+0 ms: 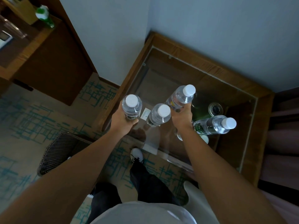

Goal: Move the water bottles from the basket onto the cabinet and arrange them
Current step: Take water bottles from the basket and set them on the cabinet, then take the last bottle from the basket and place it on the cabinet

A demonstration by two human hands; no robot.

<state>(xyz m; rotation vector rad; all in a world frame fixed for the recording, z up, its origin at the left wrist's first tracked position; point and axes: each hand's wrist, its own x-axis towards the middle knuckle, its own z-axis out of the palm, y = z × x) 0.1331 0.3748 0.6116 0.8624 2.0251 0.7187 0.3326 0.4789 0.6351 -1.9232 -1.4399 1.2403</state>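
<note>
I look straight down at a glass-topped wooden cabinet in a corner. My left hand grips a clear water bottle with a white cap over the cabinet's near-left edge. My right hand grips another bottle further right. A third bottle stands on the glass between my hands. Another bottle stands at the right of my right wrist. The dark woven basket sits on the carpet, below and left of my left arm.
A round metal fitting shows by the glass behind the bottles, and a small white card lies near the middle bottle. A wooden desk with a green bottle stands at the upper left. My feet are on patterned carpet.
</note>
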